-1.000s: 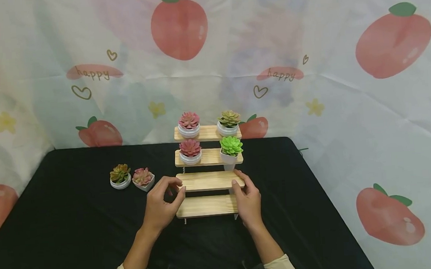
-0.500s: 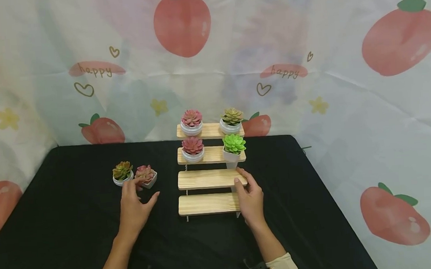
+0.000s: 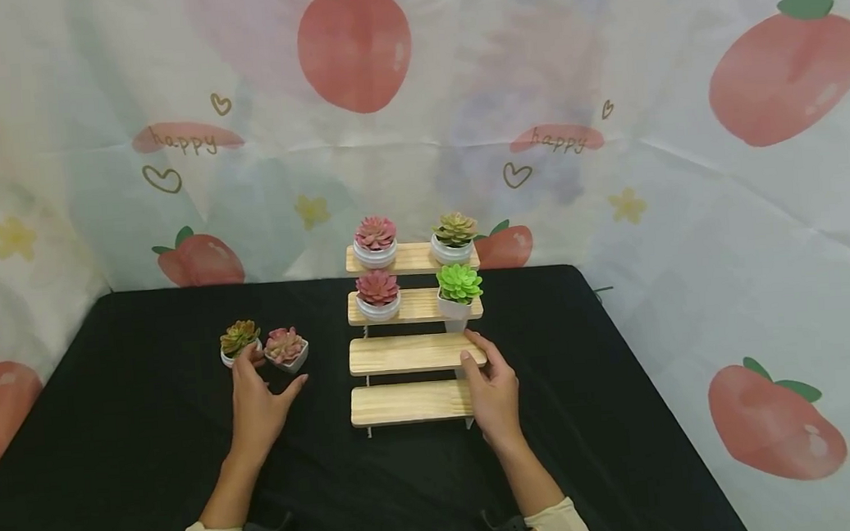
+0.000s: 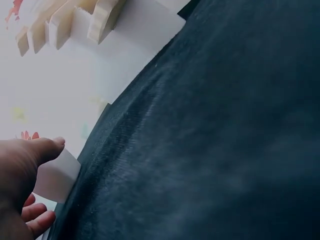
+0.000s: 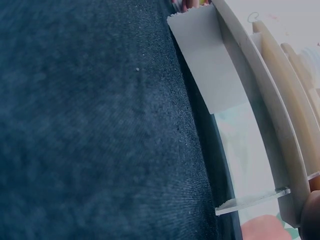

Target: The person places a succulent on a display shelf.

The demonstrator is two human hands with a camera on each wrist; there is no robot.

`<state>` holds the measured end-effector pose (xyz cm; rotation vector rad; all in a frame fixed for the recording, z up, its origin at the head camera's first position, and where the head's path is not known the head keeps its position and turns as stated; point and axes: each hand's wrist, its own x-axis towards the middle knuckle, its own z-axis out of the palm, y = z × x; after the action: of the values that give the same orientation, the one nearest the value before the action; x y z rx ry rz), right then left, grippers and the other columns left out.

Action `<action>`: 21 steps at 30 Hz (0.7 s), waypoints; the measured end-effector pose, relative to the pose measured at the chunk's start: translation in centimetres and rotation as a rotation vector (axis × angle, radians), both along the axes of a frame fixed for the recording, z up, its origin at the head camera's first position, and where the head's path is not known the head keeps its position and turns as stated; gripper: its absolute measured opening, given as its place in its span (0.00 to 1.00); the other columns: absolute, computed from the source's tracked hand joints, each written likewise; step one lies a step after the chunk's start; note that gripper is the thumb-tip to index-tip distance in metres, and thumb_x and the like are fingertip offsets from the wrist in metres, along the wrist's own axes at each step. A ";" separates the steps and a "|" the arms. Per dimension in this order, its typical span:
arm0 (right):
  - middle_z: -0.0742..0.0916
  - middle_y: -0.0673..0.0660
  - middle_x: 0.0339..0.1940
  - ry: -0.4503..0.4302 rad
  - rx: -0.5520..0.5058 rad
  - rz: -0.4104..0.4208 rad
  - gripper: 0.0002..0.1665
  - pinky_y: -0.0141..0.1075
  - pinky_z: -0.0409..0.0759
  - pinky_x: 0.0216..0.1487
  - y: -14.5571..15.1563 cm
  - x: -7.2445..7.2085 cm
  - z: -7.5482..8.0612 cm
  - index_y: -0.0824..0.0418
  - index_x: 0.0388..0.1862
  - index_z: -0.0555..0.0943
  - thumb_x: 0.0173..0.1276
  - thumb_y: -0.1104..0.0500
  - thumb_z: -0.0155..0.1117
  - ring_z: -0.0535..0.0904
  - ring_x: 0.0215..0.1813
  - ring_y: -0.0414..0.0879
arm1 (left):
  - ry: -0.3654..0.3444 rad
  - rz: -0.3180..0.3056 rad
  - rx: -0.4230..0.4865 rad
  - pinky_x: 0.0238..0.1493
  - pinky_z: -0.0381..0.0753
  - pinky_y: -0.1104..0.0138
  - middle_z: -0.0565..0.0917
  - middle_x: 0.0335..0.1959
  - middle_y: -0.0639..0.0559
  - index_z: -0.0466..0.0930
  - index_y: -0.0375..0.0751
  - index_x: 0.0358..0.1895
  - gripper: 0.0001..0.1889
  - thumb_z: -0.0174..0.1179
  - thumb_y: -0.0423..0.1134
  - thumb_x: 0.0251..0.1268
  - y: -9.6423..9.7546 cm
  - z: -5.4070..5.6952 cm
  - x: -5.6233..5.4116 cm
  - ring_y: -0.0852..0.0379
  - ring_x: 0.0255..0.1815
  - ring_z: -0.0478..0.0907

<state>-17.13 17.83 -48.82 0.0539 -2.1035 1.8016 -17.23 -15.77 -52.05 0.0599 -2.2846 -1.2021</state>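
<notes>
the pink succulent in an angular white pot (image 3: 286, 351) sits upright on the black cloth (image 3: 150, 457), left of the stepped wooden stand (image 3: 408, 402) and well apart from it. your left hand (image 3: 256, 415) is at its near side with thumb and fingers spread, the thumb toward the pot's right, the fingertips toward its left. in the left wrist view your thumb overlaps the pot's upper part; i cannot tell whether it touches.

just left of that pot is an orange-green succulent in a round white pot (image 3: 238, 339), its lower edge partly hidden by your fingertips.

your right hand (image 3: 497, 396) grips the right end of the stand's third board from the top, thumb over the upper face, fingers round the edge.

on the top board stand a pink succulent (image 3: 374, 234) at left and an olive one (image 3: 455, 230) at right; on the second, a deeper pink one (image 3: 377, 288) and a bright green one (image 3: 459, 283).

behind it all hangs a peach-print backdrop (image 3: 404, 176).
</notes>
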 end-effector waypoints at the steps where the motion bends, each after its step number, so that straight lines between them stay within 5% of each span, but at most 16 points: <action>1: 0.81 0.52 0.67 -0.002 0.003 -0.003 0.21 0.27 0.75 0.58 0.0 0.0 0.0 0.58 0.68 0.81 0.78 0.61 0.63 0.76 0.66 0.44 | -0.006 -0.006 0.005 0.49 0.77 0.44 0.68 0.59 0.26 0.57 0.24 0.72 0.49 0.81 0.28 0.51 0.0 0.0 -0.1 0.30 0.59 0.71; 4: 0.82 0.51 0.66 -0.004 0.021 -0.019 0.21 0.25 0.74 0.40 0.1 0.1 -0.1 0.57 0.68 0.82 0.78 0.61 0.63 0.79 0.41 0.41 | -0.048 -0.020 0.021 0.53 0.76 0.43 0.68 0.62 0.24 0.54 0.23 0.73 0.50 0.80 0.29 0.53 -0.1 0.1 -0.5 0.29 0.61 0.71; 7: 0.82 0.50 0.66 -0.010 0.029 -0.026 0.21 0.27 0.70 0.34 0.1 0.2 0.0 0.56 0.68 0.82 0.78 0.60 0.64 0.74 0.36 0.41 | -0.104 -0.024 0.032 0.58 0.74 0.40 0.68 0.65 0.22 0.53 0.24 0.75 0.50 0.79 0.31 0.55 0.0 0.3 -0.8 0.28 0.64 0.70; 13: 0.82 0.52 0.67 0.013 0.007 -0.003 0.20 0.28 0.76 0.57 0.1 0.1 -0.1 0.53 0.67 0.82 0.78 0.60 0.64 0.77 0.64 0.45 | -0.159 -0.027 0.028 0.67 0.66 0.38 0.68 0.67 0.23 0.56 0.25 0.74 0.48 0.79 0.34 0.57 0.3 0.5 -1.6 0.28 0.68 0.67; 21: 0.82 0.50 0.67 -0.009 0.021 -0.008 0.20 0.30 0.77 0.55 0.1 0.2 0.1 0.52 0.67 0.82 0.78 0.59 0.64 0.78 0.60 0.44 | -0.171 -0.027 0.032 0.68 0.63 0.39 0.68 0.66 0.23 0.57 0.22 0.74 0.46 0.77 0.32 0.58 0.8 0.1 -2.4 0.27 0.69 0.66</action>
<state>-16.89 17.89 -48.69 0.0428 -2.1263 1.7790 -19.61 -15.00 -51.92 0.1493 -2.4195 -1.2912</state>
